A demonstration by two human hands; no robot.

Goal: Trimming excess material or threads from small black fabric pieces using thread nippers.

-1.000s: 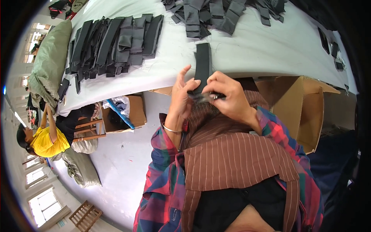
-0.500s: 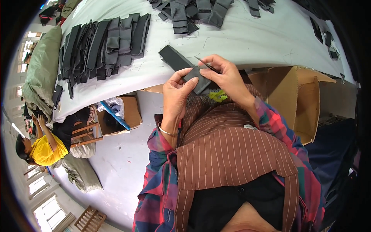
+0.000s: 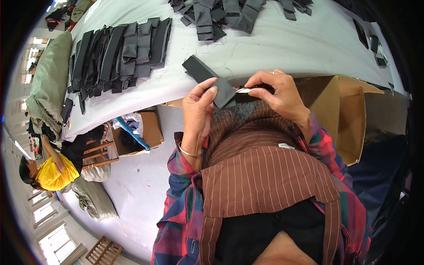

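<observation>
My left hand [image 3: 199, 102] pinches a dark grey folded fabric strip [image 3: 224, 93] between thumb and fingers, just over the near edge of the table. The strip's far end lies on the white cover, pointing up and left. My right hand [image 3: 277, 93] is closed on small thread snips [image 3: 243, 90], whose silvery tip meets the strip's right edge. Most of that tool is hidden by my fingers. Loose bluish threads [image 3: 245, 111] lie on my brown striped apron [image 3: 265, 176] below the strip.
On the white-covered table [image 3: 176, 84] lie a row of dark strips [image 3: 119, 55] at left and another pile [image 3: 221, 17] at the far side. An open cardboard box [image 3: 349, 119] stands at right. A person in yellow [image 3: 57, 172] is at left, near a wooden stool [image 3: 99, 152].
My right hand has moved right, from above the strip to its right edge, with the snips turned. My left hand keeps its pinch. A yellow-green patch below the strip no longer shows.
</observation>
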